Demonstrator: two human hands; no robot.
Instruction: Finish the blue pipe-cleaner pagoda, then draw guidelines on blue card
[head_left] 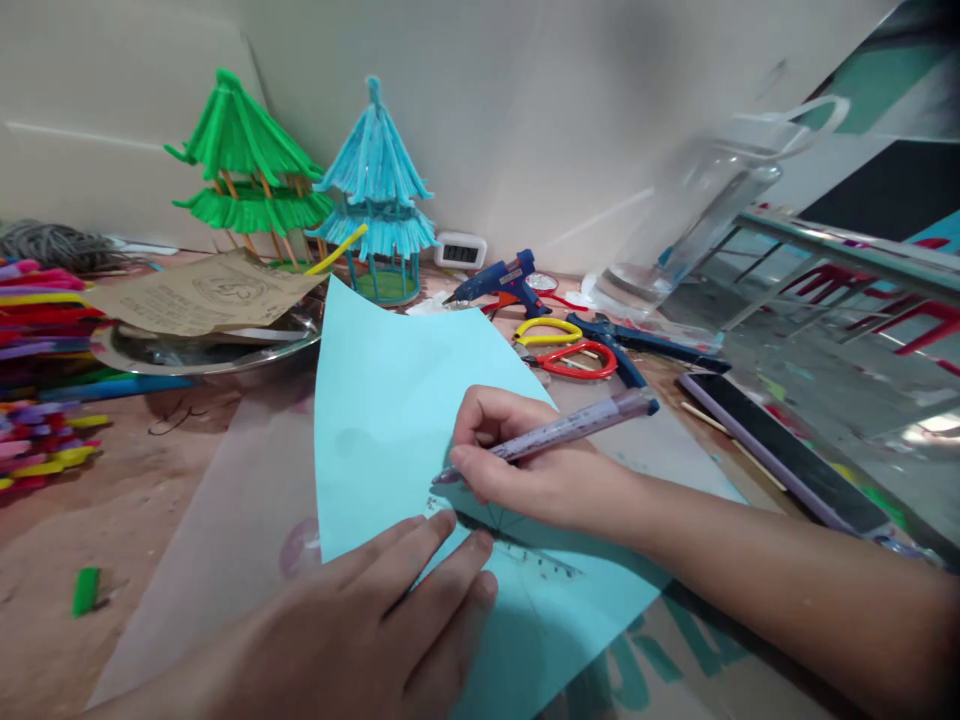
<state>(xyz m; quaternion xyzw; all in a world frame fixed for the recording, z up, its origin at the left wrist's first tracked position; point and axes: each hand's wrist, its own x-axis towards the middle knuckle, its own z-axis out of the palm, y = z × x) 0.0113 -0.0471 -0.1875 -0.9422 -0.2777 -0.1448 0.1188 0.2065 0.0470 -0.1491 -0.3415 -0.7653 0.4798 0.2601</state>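
A light blue sheet of paper (pixel 397 440) lay on the worktop (pixel 135 500), one corner pointing away toward the wall. The right hand (pixel 525 455) rested on the middle of the sheet, closed round a purple pen (pixel 555 432) whose tip met the paper just left of the fingers. The left hand (pixel 375 620) lay flat with fingers spread slightly, pressing a clear ruler (pixel 517 550) against the sheet's near part; it gripped nothing. The two hands were close together, the pen tip just above the left fingertips (pixel 442 522).

Behind the sheet stood a green pagoda (pixel 244 165) and a blue pagoda (pixel 375 190), both made of pipe cleaners. To the right lay a glue gun (pixel 502 283), scissors (pixel 570 355) with yellow and red handles, and a phone (pixel 780 450). Pipe cleaners (pixel 41 370) in many colours were heaped at the left edge, beside a metal tray (pixel 217 350).
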